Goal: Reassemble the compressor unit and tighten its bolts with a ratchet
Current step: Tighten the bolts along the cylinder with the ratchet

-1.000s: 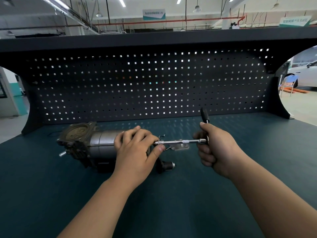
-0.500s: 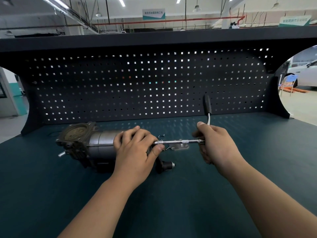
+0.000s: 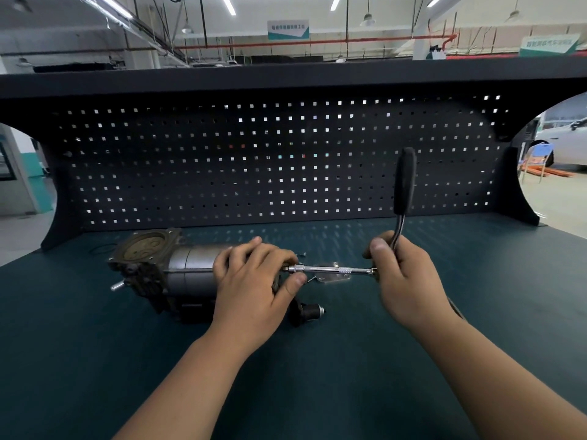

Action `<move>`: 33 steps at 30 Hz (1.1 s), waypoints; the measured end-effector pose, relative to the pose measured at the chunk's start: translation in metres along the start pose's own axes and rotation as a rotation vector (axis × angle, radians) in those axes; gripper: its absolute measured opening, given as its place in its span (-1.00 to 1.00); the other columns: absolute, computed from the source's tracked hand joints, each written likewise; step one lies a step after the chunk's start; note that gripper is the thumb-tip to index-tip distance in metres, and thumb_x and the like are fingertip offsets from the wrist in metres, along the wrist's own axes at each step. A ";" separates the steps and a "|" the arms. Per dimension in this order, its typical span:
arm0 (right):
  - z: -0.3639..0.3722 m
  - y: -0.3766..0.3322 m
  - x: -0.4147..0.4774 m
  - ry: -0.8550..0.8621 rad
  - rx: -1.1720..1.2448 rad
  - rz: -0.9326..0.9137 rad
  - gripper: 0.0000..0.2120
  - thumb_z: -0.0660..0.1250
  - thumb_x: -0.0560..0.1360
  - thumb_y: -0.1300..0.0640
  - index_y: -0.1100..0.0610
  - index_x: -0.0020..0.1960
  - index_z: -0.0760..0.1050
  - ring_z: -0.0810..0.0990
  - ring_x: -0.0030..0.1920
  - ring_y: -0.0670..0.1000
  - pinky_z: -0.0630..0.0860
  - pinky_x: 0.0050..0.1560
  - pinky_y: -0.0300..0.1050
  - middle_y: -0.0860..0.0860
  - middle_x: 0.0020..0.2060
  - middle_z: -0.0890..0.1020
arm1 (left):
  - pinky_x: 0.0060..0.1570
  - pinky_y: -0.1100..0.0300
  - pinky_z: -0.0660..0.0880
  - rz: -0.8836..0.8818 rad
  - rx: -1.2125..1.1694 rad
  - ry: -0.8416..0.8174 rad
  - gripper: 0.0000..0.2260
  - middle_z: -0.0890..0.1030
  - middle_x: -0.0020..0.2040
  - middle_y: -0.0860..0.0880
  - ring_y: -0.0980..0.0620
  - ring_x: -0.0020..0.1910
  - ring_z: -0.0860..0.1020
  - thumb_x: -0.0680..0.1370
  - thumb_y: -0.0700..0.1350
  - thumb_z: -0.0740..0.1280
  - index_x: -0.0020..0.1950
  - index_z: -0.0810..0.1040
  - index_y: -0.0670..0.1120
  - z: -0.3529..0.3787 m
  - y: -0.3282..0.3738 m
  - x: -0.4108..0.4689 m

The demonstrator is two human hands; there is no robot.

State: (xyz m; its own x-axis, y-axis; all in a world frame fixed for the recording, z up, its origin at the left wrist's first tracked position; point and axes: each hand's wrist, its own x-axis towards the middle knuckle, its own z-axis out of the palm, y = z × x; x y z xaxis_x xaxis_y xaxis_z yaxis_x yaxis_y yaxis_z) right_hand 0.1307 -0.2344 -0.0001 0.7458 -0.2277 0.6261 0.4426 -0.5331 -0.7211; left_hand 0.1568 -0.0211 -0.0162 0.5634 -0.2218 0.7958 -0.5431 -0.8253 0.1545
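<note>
Firmly, the left hand (image 3: 254,287) lay curled over the right end of the compressor unit (image 3: 187,271), its fingers bent across the grey casing and its thumb tucked just under the socket end of the chrome extension bar (image 3: 333,269). The right hand (image 3: 406,281), well apart from the left, was clenched round the lower shank of the ratchet (image 3: 405,182), whose black grip stood nearly upright above the knuckles against the pegboard (image 3: 222,160). The bar ran level between the two hands, in line with the compressor's long axis, which lay left to right across the workbench (image 3: 95,360) and roughly parallel to its back wall. The unit's flanged head, with a round open face, pointed left and tilted up toward the pegboard, and a short pin jutted from its lower left side. A small metal bracket (image 3: 335,278) lay on the bench beneath the bar, and a black cylindrical part (image 3: 309,311) sat just in front of the unit's right end. Behind, the pegboard closed off the back edge, with curved side brackets at either end. A broad stretch of dark green bench top showed to the right of the ratchet and nearer the camera, crossed only by the person's forearms.
</note>
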 end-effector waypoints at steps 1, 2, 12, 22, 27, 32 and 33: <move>0.003 -0.003 0.002 -0.001 0.112 0.147 -0.66 0.13 0.54 -0.11 0.01 -0.30 0.47 0.41 -0.49 -0.14 0.28 -0.38 -0.14 -0.16 -0.54 0.48 | 0.17 0.17 0.02 0.003 0.000 -0.001 -0.68 0.55 0.02 0.22 0.04 0.28 0.28 0.54 0.25 0.09 0.03 0.54 0.13 0.000 0.000 0.000; 0.005 -0.006 0.005 -0.021 0.257 0.300 -0.64 0.14 0.55 -0.11 0.05 -0.31 0.49 0.36 -0.54 -0.08 0.26 -0.40 -0.16 -0.10 -0.58 0.42 | 0.17 0.16 0.03 0.006 -0.002 0.001 -0.68 0.55 0.02 0.22 0.04 0.28 0.28 0.54 0.25 0.09 0.02 0.55 0.14 0.001 -0.001 0.000; 0.010 -0.014 0.004 -0.187 0.656 0.784 -0.64 0.10 0.61 -0.02 0.15 -0.25 0.42 0.12 -0.68 -0.05 0.12 -0.64 -0.27 -0.02 -0.63 0.22 | 0.17 0.11 0.05 -0.002 0.007 0.034 -0.66 0.55 -0.03 0.18 0.03 0.25 0.29 0.54 0.22 0.10 -0.08 0.60 0.10 0.000 0.001 -0.001; -0.002 -0.007 0.005 -0.089 0.057 0.201 -0.66 0.11 0.51 -0.17 -0.04 -0.25 0.53 0.44 -0.51 -0.19 0.28 -0.33 -0.18 -0.20 -0.55 0.50 | 0.15 0.09 0.06 0.007 0.013 0.028 -0.64 0.56 -0.02 0.16 0.04 0.26 0.27 0.55 0.23 0.08 -0.07 0.58 0.07 0.001 0.001 -0.001; -0.006 0.008 -0.003 0.007 -0.174 -0.229 -0.85 0.16 0.51 -0.08 -0.05 -0.16 0.39 0.43 -0.42 -0.14 0.34 -0.30 -0.10 -0.19 -0.51 0.45 | 0.16 0.08 0.06 0.003 0.035 0.007 -0.63 0.55 -0.01 0.16 0.03 0.27 0.26 0.55 0.23 0.07 -0.06 0.58 0.07 0.000 0.001 -0.002; -0.004 0.004 -0.005 0.059 -0.127 -0.331 -0.63 0.06 0.48 -0.11 0.14 -0.09 0.49 0.45 -0.39 -0.05 0.41 -0.33 -0.06 -0.16 -0.50 0.42 | 0.19 0.10 0.04 -0.008 0.011 0.003 -0.62 0.55 0.00 0.18 0.04 0.29 0.26 0.54 0.25 0.06 -0.05 0.59 0.09 -0.001 0.002 -0.002; -0.003 0.003 -0.005 0.046 -0.103 -0.296 -0.66 0.07 0.48 -0.11 0.11 -0.13 0.47 0.46 -0.37 -0.04 0.39 -0.32 -0.06 -0.10 -0.51 0.44 | 0.19 0.11 0.04 -0.009 0.007 0.006 -0.62 0.55 0.01 0.18 0.04 0.29 0.26 0.54 0.25 0.06 -0.04 0.60 0.09 -0.001 0.002 -0.002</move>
State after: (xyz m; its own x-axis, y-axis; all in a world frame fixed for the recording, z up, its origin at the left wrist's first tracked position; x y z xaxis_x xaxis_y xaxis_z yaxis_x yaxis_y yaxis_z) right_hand 0.1270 -0.2371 -0.0048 0.5676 -0.0858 0.8189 0.5826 -0.6609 -0.4730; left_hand 0.1537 -0.0217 -0.0167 0.5644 -0.2117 0.7979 -0.5339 -0.8308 0.1572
